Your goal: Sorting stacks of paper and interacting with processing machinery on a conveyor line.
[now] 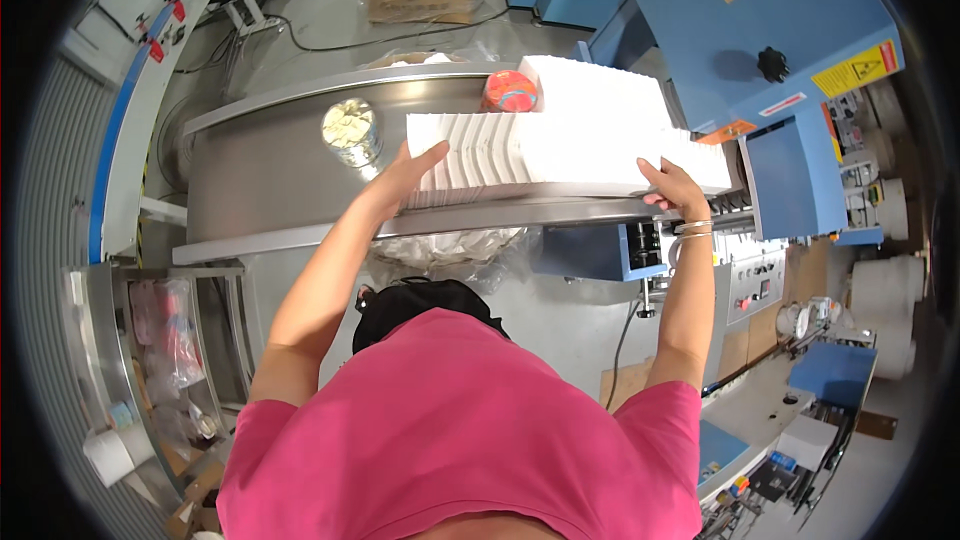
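Note:
A long row of white paper sheets [485,150], packed side by side with wavy edges at its left part, lies along the near side of a steel conveyor table [270,175]. At its left end my left hand [402,180] is closed on it, the thumb over the top edge and the other fingers partly hidden. My right hand [676,188] holds the near side towards the right end, thumb on top and fingers curled below. Behind the row stands a larger white block of paper [595,90]. A red round container [511,92] touches its left side.
A clear tub with pale yellow pieces [351,130] stands left on the table. Raised metal rails [290,240] edge it. A blue machine [740,30] rises at the right. Crumpled plastic bags [450,248] hang below the near rail. A shelf cart [110,340] stands at left.

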`<state>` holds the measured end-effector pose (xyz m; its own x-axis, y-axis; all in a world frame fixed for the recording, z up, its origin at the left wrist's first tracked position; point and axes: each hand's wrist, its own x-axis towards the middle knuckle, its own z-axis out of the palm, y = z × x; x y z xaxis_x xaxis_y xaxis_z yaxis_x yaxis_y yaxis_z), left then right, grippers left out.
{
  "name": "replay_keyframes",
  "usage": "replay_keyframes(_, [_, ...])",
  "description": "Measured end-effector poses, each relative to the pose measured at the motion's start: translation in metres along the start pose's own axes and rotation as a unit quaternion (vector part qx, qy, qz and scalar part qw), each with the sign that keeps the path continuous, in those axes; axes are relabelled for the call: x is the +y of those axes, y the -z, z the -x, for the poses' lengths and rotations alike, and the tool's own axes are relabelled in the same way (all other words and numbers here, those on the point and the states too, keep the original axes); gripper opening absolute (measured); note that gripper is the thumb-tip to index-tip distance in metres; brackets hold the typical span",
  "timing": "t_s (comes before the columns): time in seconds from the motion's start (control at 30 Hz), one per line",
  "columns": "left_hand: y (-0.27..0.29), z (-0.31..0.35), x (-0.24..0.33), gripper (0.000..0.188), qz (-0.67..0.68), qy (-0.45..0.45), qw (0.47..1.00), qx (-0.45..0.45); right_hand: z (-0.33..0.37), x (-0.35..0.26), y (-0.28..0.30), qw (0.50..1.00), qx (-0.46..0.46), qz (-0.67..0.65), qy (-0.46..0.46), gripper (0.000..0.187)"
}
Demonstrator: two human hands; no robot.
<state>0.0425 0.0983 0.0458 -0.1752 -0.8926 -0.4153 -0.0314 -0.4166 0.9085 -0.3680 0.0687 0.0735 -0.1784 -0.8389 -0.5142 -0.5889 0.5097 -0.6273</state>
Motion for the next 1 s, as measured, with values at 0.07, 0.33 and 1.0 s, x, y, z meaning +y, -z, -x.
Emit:
replay_keyframes(0.07, [0.01, -0.022, -0.014, 0.081, 0.035, -0.008, 0.999, -0.016, -0.004, -0.004, -0.001, 0.998, -0.038, -0.036, -0.031, 0.092])
replay_keyframes(0.33, [0.018, -0.031, -0.02, 0.078, 0.005, -0.064, 0.998, -0.021, -0.006, -0.01, -0.022, 0.995, -0.07, -0.063, -0.018, 0.11])
replay_keyframes(1.0, [0.237, 0.093, -0.039, 0.08, -0.001, -0.006, 0.995, 0.102, 0.051, -0.144, -0.211, 0.966, -0.206, 0.033, 0.152, 0.087])
